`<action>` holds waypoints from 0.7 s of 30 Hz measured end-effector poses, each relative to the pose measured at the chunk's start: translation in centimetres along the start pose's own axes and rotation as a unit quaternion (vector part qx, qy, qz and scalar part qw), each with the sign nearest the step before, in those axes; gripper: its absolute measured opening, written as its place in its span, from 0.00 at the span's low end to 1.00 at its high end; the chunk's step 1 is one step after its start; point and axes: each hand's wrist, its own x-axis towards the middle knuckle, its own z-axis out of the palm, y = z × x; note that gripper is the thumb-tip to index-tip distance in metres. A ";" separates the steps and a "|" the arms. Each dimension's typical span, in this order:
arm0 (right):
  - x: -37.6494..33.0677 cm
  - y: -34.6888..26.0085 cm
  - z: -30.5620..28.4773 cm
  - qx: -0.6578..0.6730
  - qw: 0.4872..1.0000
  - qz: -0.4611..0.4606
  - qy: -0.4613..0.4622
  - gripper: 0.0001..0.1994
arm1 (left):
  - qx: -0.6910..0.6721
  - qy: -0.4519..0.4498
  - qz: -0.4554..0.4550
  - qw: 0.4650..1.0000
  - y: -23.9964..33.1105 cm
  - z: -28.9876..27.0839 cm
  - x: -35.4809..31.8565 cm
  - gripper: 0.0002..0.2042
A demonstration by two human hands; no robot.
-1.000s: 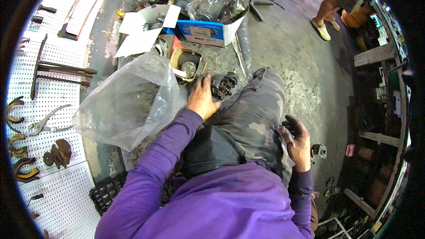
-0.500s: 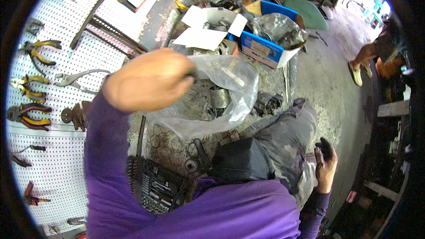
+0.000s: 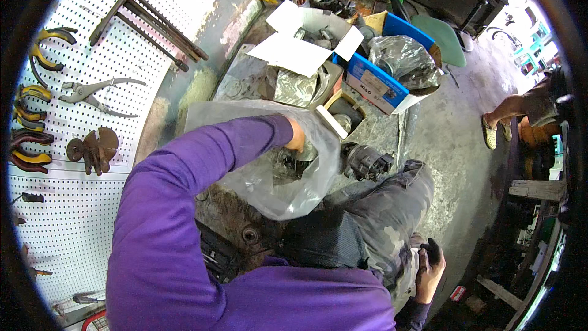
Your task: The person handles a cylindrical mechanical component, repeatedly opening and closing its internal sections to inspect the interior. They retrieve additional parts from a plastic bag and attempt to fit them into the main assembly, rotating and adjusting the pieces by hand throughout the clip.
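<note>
My left hand reaches down into a clear plastic bag lying open on the floor in front of me. Its fingers are hidden from view, beside dark, greasy metal parts in the bag. At the right, by my camouflage-trousered leg, my right hand rests with blackened fingertips, its thumb apart from the loosely bent fingers and nothing visible in its grasp. Just right of the bag lies a dark, finned motor-like part.
Beyond the bag stand a white open-flapped box and a blue box holding a plastic-wrapped thing. Pliers hang on a pegboard at left. A person's foot in a clog is at right; a black tool case lies by my left side.
My left hand has come down from above the bag into it. The bag has shifted and sagged toward me. My right hand stays beside my leg, and the whole view has tilted slightly.
</note>
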 end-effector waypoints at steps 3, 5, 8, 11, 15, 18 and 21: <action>1.3 -1.0 0.4 0.008 1.000 -0.009 -0.016 0.19 | -0.052 -0.002 -0.033 0.998 0.2 0.8 -1.8 0.20; 2.5 -2.1 0.8 -0.017 0.999 -0.035 -0.033 0.19 | -0.083 -0.010 -0.046 0.995 2.0 -1.0 -3.9 0.19; 4.0 -3.8 1.7 -0.019 0.997 -0.047 -0.049 0.19 | -0.107 -0.042 -0.078 0.990 4.7 -5.0 -7.4 0.18; 4.6 -4.8 2.9 -0.024 0.997 -0.057 -0.056 0.19 | -0.103 -0.083 -0.132 0.982 5.3 -8.3 -9.7 0.17; 4.4 -5.2 3.3 -0.047 0.994 -0.071 -0.068 0.18 | -0.067 -0.044 -0.206 0.975 1.5 -9.0 -13.1 0.17; 3.8 -4.5 3.3 -0.048 0.996 -0.059 -0.053 0.18 | -0.036 0.097 -0.224 0.969 -0.2 -7.2 -14.4 0.19; 2.9 -3.7 3.1 -0.060 0.996 -0.046 -0.053 0.18 | -0.084 0.058 -0.338 0.936 -0.1 -7.1 -13.6 0.22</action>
